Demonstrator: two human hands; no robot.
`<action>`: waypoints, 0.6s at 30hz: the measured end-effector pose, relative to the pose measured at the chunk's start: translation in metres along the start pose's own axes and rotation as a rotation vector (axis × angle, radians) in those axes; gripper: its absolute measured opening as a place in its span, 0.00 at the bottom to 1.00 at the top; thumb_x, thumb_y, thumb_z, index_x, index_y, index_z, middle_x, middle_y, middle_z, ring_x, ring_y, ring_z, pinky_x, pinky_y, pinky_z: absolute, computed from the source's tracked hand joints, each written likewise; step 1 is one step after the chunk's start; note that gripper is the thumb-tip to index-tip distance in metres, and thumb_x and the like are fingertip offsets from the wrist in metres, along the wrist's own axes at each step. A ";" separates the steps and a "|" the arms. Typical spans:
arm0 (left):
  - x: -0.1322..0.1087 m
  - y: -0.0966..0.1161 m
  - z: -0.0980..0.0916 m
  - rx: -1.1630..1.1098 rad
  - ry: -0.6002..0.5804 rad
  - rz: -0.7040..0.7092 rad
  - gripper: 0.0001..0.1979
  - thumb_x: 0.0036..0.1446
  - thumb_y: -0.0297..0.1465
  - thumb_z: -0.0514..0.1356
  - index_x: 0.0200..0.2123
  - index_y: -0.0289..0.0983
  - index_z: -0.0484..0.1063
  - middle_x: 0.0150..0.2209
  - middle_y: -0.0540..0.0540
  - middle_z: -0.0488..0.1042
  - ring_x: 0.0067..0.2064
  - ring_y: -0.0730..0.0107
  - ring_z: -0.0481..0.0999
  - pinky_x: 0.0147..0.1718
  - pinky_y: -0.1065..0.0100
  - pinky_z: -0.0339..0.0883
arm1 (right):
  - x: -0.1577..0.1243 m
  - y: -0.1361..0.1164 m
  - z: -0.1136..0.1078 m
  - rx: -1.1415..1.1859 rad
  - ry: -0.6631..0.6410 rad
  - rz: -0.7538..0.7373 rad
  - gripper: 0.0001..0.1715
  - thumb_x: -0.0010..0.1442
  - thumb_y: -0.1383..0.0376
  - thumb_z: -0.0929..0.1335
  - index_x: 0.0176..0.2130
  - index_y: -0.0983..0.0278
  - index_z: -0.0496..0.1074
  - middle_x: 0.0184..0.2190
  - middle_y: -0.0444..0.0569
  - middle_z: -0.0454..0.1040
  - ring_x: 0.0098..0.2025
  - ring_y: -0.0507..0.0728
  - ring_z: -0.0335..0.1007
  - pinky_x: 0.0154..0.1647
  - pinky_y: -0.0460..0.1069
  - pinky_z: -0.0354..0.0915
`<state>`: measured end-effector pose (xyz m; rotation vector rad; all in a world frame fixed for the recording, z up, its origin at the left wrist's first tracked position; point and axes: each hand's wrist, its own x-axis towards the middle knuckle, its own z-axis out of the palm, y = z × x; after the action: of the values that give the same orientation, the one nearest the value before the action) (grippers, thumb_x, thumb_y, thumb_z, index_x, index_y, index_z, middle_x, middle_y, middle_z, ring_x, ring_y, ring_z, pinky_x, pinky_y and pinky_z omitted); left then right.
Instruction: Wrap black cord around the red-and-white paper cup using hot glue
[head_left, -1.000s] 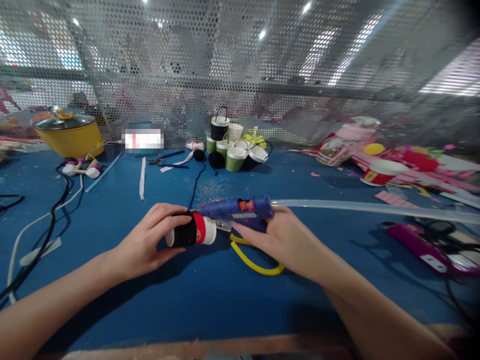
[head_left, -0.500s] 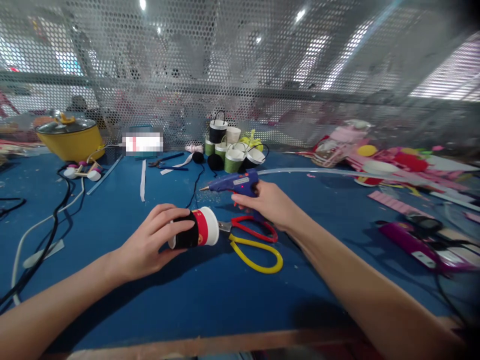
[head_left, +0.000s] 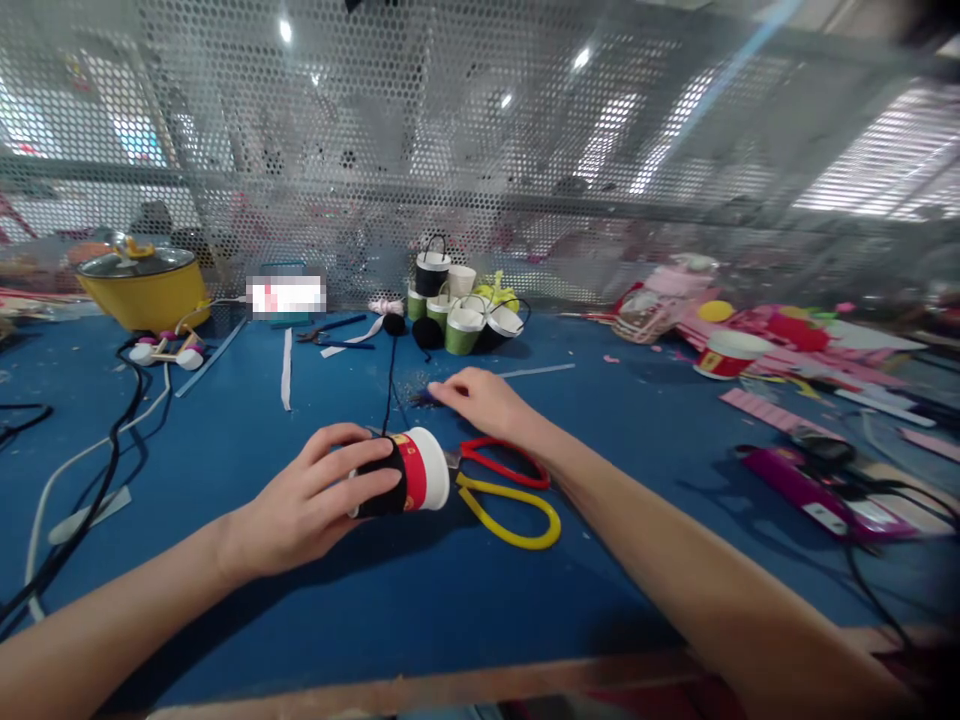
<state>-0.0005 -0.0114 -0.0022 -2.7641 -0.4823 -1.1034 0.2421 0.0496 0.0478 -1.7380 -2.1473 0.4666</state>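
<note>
My left hand [head_left: 326, 495] is wrapped round a paper cup [head_left: 426, 470] tipped on its side, its white rim facing right. Black yarn covers the cup's body, and a red printed band shows near the rim. A strand of yarn [head_left: 389, 390] runs from a black yarn ball [head_left: 394, 324] down to the cup. My right hand [head_left: 476, 398] is low over the table beyond the cup, fingers closed round a blue glue gun [head_left: 429, 397], mostly hidden by the hand. Scissors [head_left: 514, 512] with one red and one yellow handle lie between cup and right forearm.
Small finished cup buckets [head_left: 465, 328] stand grouped at the back. Pliers [head_left: 330, 332] and a white strip [head_left: 286, 370] lie left of them. A yellow pot [head_left: 142, 290] and cables [head_left: 112, 430] occupy the left; a purple tool [head_left: 817, 490] and pink craft scraps are right.
My right hand has moved left and down to the table beyond the cup, and the glue gun is now mostly hidden. My left hand has shifted slightly right and down with the cup.
</note>
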 end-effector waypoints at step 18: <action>0.005 0.009 -0.001 -0.451 -0.079 -0.445 0.27 0.53 0.35 0.62 0.55 0.41 0.58 0.51 0.40 0.66 0.52 0.57 0.68 0.50 0.57 0.65 | -0.015 -0.043 0.005 0.746 0.001 -0.248 0.14 0.56 0.58 0.65 0.25 0.64 0.67 0.25 0.44 0.71 0.27 0.49 0.62 0.32 0.47 0.58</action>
<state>0.0050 -0.0193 0.0020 -3.1912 -1.0112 -1.3344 0.2053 0.0262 0.0627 -1.0436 -1.8023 1.0264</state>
